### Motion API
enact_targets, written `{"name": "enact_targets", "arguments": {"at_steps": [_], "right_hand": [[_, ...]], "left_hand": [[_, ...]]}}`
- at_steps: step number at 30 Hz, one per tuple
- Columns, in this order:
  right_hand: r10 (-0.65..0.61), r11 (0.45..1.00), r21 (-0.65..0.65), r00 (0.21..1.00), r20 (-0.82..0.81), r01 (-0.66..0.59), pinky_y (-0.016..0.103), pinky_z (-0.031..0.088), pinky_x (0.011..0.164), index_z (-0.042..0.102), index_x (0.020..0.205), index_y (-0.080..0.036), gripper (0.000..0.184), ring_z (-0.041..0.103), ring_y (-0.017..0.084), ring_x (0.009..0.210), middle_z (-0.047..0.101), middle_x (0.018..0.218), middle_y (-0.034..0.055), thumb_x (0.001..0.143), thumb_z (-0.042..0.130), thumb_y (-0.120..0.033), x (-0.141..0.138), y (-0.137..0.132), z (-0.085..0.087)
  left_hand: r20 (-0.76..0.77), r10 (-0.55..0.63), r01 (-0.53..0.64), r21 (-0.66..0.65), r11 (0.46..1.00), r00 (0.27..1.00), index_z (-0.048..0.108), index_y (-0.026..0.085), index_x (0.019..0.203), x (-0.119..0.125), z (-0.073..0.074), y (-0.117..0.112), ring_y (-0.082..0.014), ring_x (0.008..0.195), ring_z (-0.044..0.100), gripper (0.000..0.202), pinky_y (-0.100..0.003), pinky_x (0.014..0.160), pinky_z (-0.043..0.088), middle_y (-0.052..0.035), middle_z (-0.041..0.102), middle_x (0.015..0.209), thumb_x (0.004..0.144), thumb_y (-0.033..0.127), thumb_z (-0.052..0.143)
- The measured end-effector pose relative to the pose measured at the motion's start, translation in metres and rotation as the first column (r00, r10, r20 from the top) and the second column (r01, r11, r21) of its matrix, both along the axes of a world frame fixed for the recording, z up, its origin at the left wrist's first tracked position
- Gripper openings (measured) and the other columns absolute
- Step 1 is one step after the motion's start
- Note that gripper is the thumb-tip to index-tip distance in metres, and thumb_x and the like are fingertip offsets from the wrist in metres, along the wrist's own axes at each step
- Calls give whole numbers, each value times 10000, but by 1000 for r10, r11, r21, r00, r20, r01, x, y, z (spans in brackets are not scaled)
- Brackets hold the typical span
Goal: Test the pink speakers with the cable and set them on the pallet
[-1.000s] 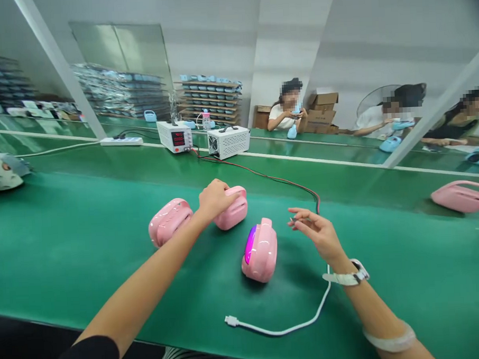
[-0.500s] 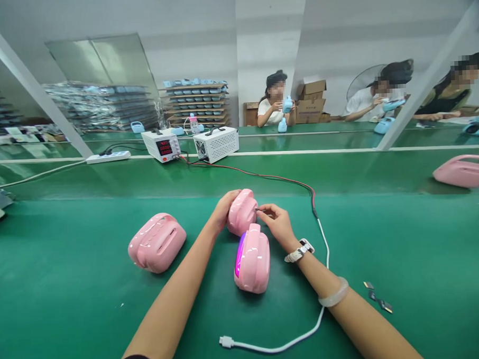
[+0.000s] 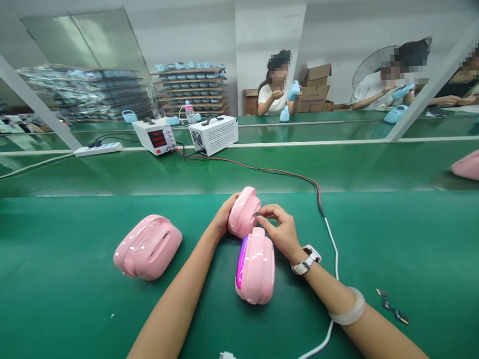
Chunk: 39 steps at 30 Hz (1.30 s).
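My left hand (image 3: 225, 214) is closed around the far side of a pink speaker-like device with a top handle (image 3: 243, 213), holding it on the green mat. Between the thumb and forefinger of my right hand (image 3: 279, 228) is a small dark card (image 3: 257, 214), at that device's right side. Whether its tip sits inside a slot, I cannot tell. Just in front stands a second pink device (image 3: 257, 268) with a glowing purple face. A third pink device (image 3: 149, 247) rests to the left of my left forearm. Several small dark memory cards (image 3: 393, 308) lie right of my right forearm.
A white cable (image 3: 334, 255) with a plug runs under my right forearm and joins red and black wires from a power supply (image 3: 154, 138). Beside it is a white box (image 3: 214, 135). Another pink device (image 3: 475, 165) sits far right. Co-workers (image 3: 277, 93) sit across the bench.
The view has shifted slightly. The dark card shows a little more between my right fingertips, still at the device's side. My left hand keeps its hold on the device.
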State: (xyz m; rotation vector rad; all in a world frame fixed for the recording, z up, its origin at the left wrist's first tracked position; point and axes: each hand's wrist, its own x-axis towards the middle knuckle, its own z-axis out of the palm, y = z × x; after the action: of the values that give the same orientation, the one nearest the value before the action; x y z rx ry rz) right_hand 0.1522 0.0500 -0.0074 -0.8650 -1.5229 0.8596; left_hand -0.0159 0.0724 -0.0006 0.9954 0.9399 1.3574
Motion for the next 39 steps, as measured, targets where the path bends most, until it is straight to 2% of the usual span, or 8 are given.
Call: {"name": "enact_targets", "arguments": {"at_steps": [5,9,11,14,16,19,32,39], "right_hand": [[-30,999,26,999,13,30,328,468,724,660,787,-177,106,585,176,791,622,842,45,714,678,-252,-1,1,4],[-3,1000,-28,998,-55,2,319,471,731,679,736,-188,112,576,163,773,600,830,32,662,726,-257,-1,6,5],[61,989,-124,990,-125,-77,313,462,732,668,695,-190,140,574,159,761,606,792,20,619,760,-264,1,9,4],[169,914,-309,938,-301,-264,299,447,737,658,724,-198,217,573,147,748,627,777,-1,571,794,-271,3,15,0],[179,872,-359,899,-398,-333,283,437,744,665,772,-209,261,565,133,750,631,792,-14,557,803,-260,3,17,-3],[159,858,-371,872,-464,-354,261,422,730,674,778,-213,271,548,119,739,613,774,-27,545,809,-240,2,19,-4],[133,822,-428,857,-497,-375,249,390,666,640,709,-196,276,512,98,680,593,744,-40,500,819,-216,1,17,2],[121,743,-536,868,-482,-401,242,389,589,567,650,-181,325,505,80,566,568,636,-61,462,830,-215,2,18,9]], "left_hand": [[19,-25,25,-4,1000,1000,673,169,911,1,-5,2,-165,852,557,327,-233,766,409,-10,656,921,688,408,674],[27,-40,40,-7,999,999,658,169,894,4,-4,1,-145,800,541,317,-222,731,403,-1,641,880,698,419,664],[29,-48,48,-3,999,998,655,167,886,5,-2,-1,-141,782,535,318,-220,715,401,1,637,859,694,421,666],[34,-48,48,8,999,998,652,170,892,6,-1,-2,-139,778,532,317,-216,701,398,6,634,851,675,400,682],[43,-50,50,3,999,998,648,173,901,6,-3,-2,-140,775,532,323,-220,702,399,5,636,860,676,403,679],[51,-65,65,-7,998,997,643,171,915,6,-4,0,-149,776,537,341,-230,701,402,-6,641,879,687,424,667],[20,-66,66,2,998,998,628,179,936,8,-2,-2,-160,805,544,379,-237,720,405,-9,629,910,680,455,669],[-30,-23,23,8,1000,999,627,179,900,10,4,-5,-171,821,539,361,-240,716,394,-9,612,860,672,456,668]]}}
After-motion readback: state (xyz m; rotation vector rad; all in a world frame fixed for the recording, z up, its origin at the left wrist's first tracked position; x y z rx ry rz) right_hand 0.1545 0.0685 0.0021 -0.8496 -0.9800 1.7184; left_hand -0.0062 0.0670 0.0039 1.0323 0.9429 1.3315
